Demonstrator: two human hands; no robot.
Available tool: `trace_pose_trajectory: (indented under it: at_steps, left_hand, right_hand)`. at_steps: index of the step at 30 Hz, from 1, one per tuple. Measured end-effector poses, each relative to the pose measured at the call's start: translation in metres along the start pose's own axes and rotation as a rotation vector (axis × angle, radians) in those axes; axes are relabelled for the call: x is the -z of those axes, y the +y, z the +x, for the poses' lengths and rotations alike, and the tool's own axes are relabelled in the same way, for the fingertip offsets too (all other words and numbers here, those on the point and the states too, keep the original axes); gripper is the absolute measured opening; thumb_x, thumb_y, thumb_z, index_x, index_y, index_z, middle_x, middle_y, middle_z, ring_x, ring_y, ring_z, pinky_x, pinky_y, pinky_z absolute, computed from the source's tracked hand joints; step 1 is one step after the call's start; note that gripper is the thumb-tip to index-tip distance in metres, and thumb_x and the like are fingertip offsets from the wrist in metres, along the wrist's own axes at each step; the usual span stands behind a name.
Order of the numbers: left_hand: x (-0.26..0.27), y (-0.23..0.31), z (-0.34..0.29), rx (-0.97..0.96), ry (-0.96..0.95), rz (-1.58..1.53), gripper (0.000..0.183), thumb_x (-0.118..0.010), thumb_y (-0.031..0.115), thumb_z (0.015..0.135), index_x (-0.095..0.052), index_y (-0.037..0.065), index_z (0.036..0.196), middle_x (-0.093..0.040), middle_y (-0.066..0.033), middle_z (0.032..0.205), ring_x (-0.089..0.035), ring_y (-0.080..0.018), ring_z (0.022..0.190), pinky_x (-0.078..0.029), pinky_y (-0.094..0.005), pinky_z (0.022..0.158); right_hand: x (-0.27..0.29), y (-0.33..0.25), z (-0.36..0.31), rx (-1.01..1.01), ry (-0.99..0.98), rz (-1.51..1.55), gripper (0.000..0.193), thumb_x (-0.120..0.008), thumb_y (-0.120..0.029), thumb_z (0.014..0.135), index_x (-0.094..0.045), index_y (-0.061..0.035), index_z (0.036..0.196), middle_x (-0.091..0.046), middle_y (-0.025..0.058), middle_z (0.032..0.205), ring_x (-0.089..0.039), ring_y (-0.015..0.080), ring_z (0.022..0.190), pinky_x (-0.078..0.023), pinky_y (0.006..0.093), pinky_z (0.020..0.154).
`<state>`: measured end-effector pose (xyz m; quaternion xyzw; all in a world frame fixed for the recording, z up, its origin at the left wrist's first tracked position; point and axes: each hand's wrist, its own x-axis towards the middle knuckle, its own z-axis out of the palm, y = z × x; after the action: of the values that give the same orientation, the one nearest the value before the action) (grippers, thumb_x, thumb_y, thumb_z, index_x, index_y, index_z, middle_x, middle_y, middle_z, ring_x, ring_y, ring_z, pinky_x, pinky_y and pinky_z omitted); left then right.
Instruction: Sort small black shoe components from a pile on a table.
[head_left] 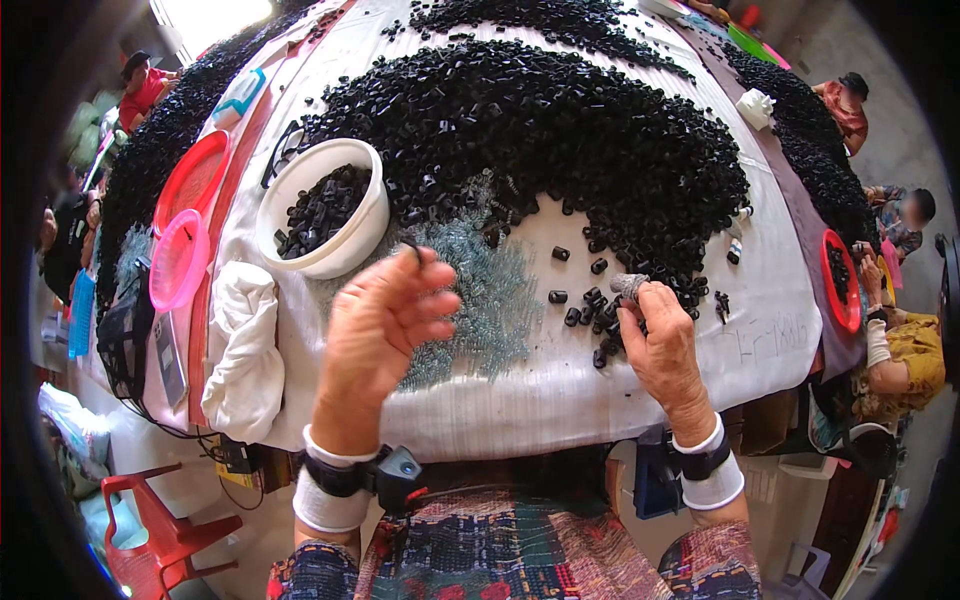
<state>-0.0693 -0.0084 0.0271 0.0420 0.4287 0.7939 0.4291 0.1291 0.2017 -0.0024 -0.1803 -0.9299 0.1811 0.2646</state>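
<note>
By the desk's near edge [570,408], my left hand [372,318] pinches a dark piece [413,248]; right hand [660,345], I can't tell; I'd pick singly.

White cuffs [332,505] sit beneath black straps [335,476], the left carrying a grey box [402,465]. The patterned garment [500,550] mixes navy and red.

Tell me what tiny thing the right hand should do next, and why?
Perhaps the right hand should pinch one of the loose black pieces: they lie scattered right beside it on the white cloth, so one looks easier to pick out than from the big black heap. I can't tell whether its grip already has one.
</note>
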Motion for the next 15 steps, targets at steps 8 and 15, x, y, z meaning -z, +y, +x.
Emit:
trace_pose_trajectory:
  at_steps: [8, 15]
  left_hand:
    - [0.053, 0.067, 0.031, -0.191, 0.042, -0.161, 0.027, -0.050, 0.022, 0.097, -0.057, 0.001, 0.113, -0.064, -0.0141, 0.114, -0.067, -0.0228, 0.096, -0.060, -0.0371, 0.071]
    - [0.060, 0.073, 0.031, -0.122, -0.075, -0.197, 0.035, -0.041, 0.017, 0.099, -0.047, -0.001, 0.129, -0.059, -0.0159, 0.123, -0.063, -0.0270, 0.106, -0.058, -0.0431, 0.080]
  right_hand:
    - [-0.007, -0.004, 0.018, 0.109, -0.107, -0.095, 0.026, -0.063, 0.000, 0.070, -0.056, -0.0003, 0.096, -0.059, 0.0139, 0.092, -0.056, 0.0309, 0.089, -0.047, 0.0386, 0.076]
    - [-0.011, -0.007, 0.017, 0.223, -0.201, -0.073, 0.032, -0.064, 0.001, 0.068, -0.057, 0.0001, 0.099, -0.059, 0.0140, 0.098, -0.055, 0.0306, 0.091, -0.047, 0.0373, 0.080]
